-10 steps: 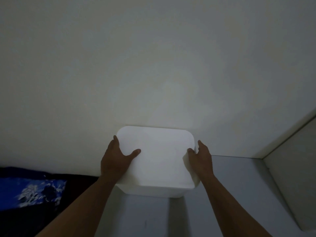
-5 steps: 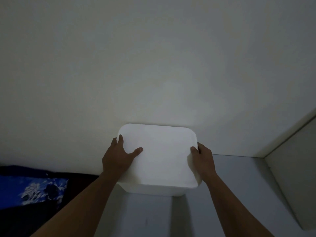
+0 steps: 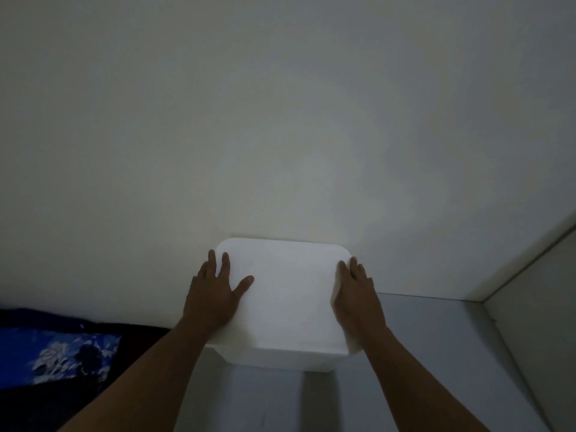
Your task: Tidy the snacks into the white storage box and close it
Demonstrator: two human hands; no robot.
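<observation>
The white storage box (image 3: 286,304) stands on the grey floor against the pale wall, with its lid on. My left hand (image 3: 215,294) lies flat on the lid's left side, fingers straight and thumb spread onto the top. My right hand (image 3: 358,294) lies flat along the lid's right edge, fingers pointing toward the wall. No snacks are in sight; the inside of the box is hidden by the lid.
A dark blue cloth with a white flower print (image 3: 62,353) lies on the floor at the left. A pale wall (image 3: 280,120) rises right behind the box. A white panel (image 3: 536,322) stands at the right, forming a corner. Grey floor (image 3: 436,353) lies around the box.
Both hands have flattened on the lid: the left fingers stretched toward the wall and the right hand's fingers, curled over the edge half a second ago, are straight now. The box stayed put.
</observation>
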